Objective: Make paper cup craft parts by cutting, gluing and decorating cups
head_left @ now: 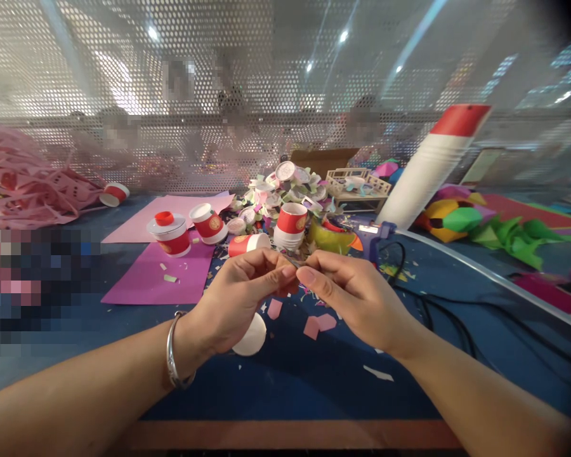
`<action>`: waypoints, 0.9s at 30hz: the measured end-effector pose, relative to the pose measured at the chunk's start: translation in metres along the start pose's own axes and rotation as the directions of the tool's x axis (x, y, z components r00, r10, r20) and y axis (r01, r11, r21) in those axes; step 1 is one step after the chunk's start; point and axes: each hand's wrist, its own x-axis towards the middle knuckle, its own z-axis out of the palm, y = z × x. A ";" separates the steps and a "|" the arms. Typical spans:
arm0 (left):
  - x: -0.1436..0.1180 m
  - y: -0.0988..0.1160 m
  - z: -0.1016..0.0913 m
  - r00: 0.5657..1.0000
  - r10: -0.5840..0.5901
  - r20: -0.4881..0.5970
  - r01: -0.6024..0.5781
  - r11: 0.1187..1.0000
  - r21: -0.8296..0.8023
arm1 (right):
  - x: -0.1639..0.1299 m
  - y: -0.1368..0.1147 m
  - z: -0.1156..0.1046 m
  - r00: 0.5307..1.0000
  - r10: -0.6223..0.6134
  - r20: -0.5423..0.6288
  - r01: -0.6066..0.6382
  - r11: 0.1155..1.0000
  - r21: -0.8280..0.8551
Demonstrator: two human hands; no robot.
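My left hand [238, 298] and my right hand [352, 298] meet above the blue table [314, 381], fingertips pinched together on a small thin piece [292, 261] too small to make out. A white paper cup [251, 336] shows under my left palm, held against it by the lower fingers. A silver bangle [174, 355] is on my left wrist. Pink paper scraps [316, 324] lie on the table just below the hands.
Red-and-white paper cups [292, 225] and paper scraps are heaped beyond the hands, on purple paper sheets [162, 273]. A blue glue gun [378, 238] with a black cord lies at right, by a tall cup stack [428, 168]. Perforated mesh screen [219, 95] behind.
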 end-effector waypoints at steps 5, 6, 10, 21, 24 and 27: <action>-0.001 0.000 0.001 1.000 0.016 -0.004 -0.016 1.000 0.023 | 0.000 0.002 0.001 0.999 0.021 0.024 -0.021 1.000 -0.014; -0.001 0.000 0.001 1.000 0.018 -0.002 -0.018 1.000 0.021 | 0.000 0.002 0.001 0.999 0.022 0.026 -0.022 1.000 -0.011; -0.001 -0.001 0.003 1.000 0.023 -0.001 -0.023 1.000 0.002 | 0.001 0.001 0.002 1.000 0.009 0.020 -0.009 1.000 -0.019; -0.001 0.001 0.004 0.999 0.005 -0.036 -0.004 0.999 0.038 | 0.001 0.002 0.000 0.998 -0.045 -0.040 0.041 0.994 -0.099; -0.001 -0.001 0.004 0.999 -0.001 -0.047 0.005 0.997 0.083 | 0.001 0.003 -0.001 0.995 -0.050 -0.081 0.042 0.994 -0.099; 0.001 -0.004 0.002 1.000 0.008 -0.020 -0.003 0.965 0.262 | 0.003 0.005 -0.003 0.996 -0.005 -0.086 -0.003 0.996 -0.094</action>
